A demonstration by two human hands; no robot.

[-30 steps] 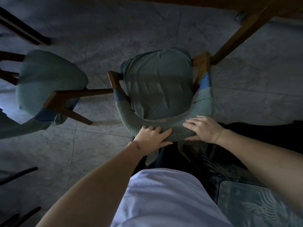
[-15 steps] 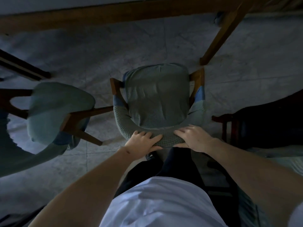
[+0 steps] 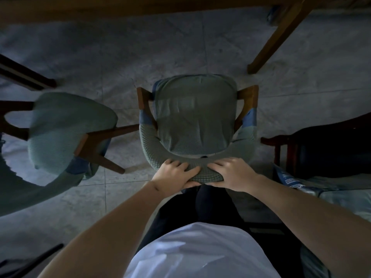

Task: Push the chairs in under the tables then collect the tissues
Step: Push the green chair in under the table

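A wooden armchair (image 3: pixel 195 119) with a green knitted cover stands right in front of me, its seat facing the table edge (image 3: pixel 124 8) at the top. My left hand (image 3: pixel 175 175) and my right hand (image 3: pixel 232 173) both grip the curved top of its backrest, side by side. The chair's front lies short of the table edge, with bare floor between them. A slanted table leg (image 3: pixel 275 39) stands beyond the chair's right arm. No tissues are in view.
A second green-covered chair (image 3: pixel 66 129) stands to the left, angled, its wooden leg reaching close to my chair's left side. A dark wooden chair (image 3: pixel 329 145) sits at the right. Another dark table leg (image 3: pixel 26 77) shows at far left. The floor is grey tile.
The table edge has come into view and drawn nearer as the chair and I moved forward. Both hands have stayed clamped on the backrest.
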